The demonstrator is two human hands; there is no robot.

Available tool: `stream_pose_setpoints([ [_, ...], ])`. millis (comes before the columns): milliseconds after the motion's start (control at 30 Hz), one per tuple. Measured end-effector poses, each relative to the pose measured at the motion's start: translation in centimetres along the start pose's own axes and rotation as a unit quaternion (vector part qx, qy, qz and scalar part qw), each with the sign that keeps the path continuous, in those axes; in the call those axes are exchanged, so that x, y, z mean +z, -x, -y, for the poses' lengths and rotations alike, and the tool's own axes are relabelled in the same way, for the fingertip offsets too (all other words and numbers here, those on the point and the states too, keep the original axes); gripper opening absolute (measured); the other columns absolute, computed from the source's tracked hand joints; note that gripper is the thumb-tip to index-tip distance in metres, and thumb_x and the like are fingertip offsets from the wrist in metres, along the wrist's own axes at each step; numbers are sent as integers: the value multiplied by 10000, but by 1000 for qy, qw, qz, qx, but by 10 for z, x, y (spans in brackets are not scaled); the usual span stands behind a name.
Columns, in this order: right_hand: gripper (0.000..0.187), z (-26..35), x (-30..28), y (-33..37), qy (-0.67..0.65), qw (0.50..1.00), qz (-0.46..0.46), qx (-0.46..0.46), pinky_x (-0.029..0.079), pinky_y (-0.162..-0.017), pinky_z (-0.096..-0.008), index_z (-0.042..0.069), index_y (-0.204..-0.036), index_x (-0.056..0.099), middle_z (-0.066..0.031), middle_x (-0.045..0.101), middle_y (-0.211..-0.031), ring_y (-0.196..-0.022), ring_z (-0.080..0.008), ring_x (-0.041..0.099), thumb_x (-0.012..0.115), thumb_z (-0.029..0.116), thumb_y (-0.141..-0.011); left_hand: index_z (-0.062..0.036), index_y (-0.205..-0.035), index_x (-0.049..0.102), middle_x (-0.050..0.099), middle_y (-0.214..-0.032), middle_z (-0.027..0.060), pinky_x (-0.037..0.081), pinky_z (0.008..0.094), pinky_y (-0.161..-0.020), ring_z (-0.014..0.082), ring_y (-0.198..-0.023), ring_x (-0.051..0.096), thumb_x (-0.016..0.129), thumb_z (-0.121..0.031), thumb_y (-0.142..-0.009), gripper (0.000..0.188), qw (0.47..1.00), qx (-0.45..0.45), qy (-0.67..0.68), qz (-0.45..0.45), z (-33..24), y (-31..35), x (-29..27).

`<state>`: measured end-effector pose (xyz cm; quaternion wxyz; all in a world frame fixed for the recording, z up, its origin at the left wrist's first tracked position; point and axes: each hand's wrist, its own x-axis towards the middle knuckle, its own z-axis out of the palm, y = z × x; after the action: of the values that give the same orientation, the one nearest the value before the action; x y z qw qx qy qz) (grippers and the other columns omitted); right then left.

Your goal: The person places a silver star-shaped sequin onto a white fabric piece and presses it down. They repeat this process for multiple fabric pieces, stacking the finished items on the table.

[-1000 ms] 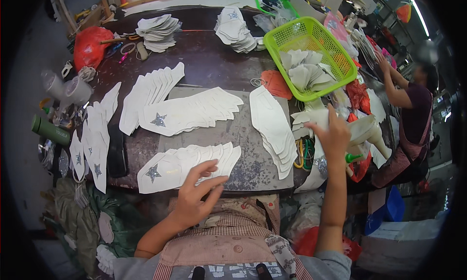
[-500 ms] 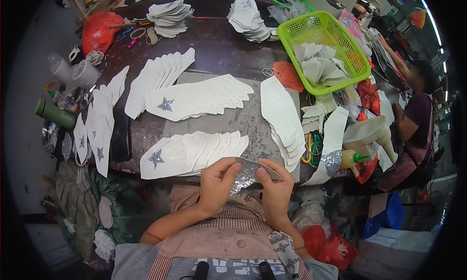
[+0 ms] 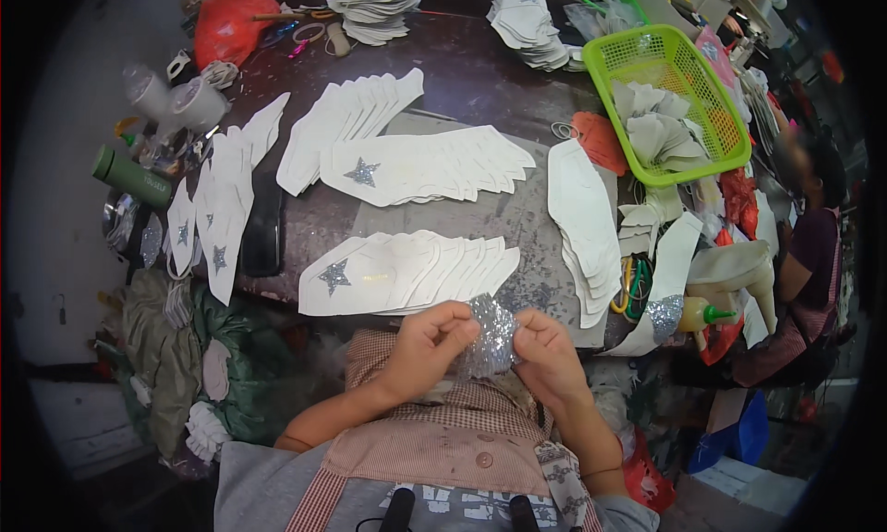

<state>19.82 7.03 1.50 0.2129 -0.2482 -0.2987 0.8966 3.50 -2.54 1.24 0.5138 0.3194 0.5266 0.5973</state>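
Note:
Between my two hands, just off the table's near edge, is a small piece of silver glitter fabric (image 3: 492, 336). My left hand (image 3: 427, 347) pinches its left edge with thumb and fingers. The right edge is gripped by my right hand (image 3: 552, 354) in the same way. The sparkly face shows, and the piece is slightly bent. Just beyond my hands lies a fanned stack of white cut pieces (image 3: 397, 271), the top one bearing a glitter star. Farther back is a second starred stack (image 3: 416, 165). A plain white stack (image 3: 582, 220) lies to the right.
A green plastic basket (image 3: 599, 70) with pale pieces stands at back right. Near the right edge are a glue bottle (image 3: 699, 315) and scissors with green and yellow handles (image 3: 633, 287). A green flask (image 3: 129, 177) lies left. Another person (image 3: 808, 255) sits at far right.
The glitter fabric has been turned and opened up, so more of its sparkly face shows. Both hands still grip it. My view has shifted, moving the table's contents toward the right in the picture.

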Motion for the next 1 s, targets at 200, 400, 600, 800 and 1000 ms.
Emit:
stream_pose_setpoints([
  [200, 185, -15, 10, -13, -99, 995, 11, -10, 482, -834, -307, -18, -1029, 559, -106, 642, -1003, -912, -155, 613, 574, 135, -924, 43, -979, 581, 575, -742, -24, 371, 167, -569, 5, -654, 458, 577, -107, -932, 158, 998, 0, 66, -21, 0, 2, -7],
  [400, 271, 14, 8, -8, 181, 981, 39, -50, 461, -721, -208, -64, -1081, 568, -64, 664, -930, -834, -85, 592, 647, 72, -861, 23, -1046, 590, 623, -755, 16, 449, 228, -623, 79, -676, 557, 632, -119, -884, 220, 977, 107, -180, 36, -5, 1, -23],
  [600, 225, 7, -3, 7, 262, 961, -69, -51, 469, -704, -198, -53, -1042, 575, -79, 666, -911, -798, -86, 608, 649, -32, -830, -40, -1183, 572, 590, -1076, 131, 449, 355, -864, 286, -975, 567, 678, -163, -817, 400, 904, 193, -380, -14, -40, -35, -48],
  [800, 203, -1, 4, 13, 196, 977, -84, -26, 449, -692, -187, -47, -1049, 565, -59, 649, -903, -816, -71, 583, 620, -27, -855, -70, -1159, 617, 538, -1209, 128, 410, 413, -920, 311, -1081, 530, 719, -202, -753, 438, 741, 251, -622, -19, -2, -58, -99],
  [1000, 212, -1, 9, 9, 236, 970, -49, -27, 437, -690, -195, -45, -1068, 590, -43, 643, -921, -816, -66, 564, 622, 13, -866, -80, -1081, 655, 565, -1152, 108, 414, 410, -907, 300, -1049, 537, 723, -176, -741, 359, 744, 300, -597, -28, -8, -61, -91],
])
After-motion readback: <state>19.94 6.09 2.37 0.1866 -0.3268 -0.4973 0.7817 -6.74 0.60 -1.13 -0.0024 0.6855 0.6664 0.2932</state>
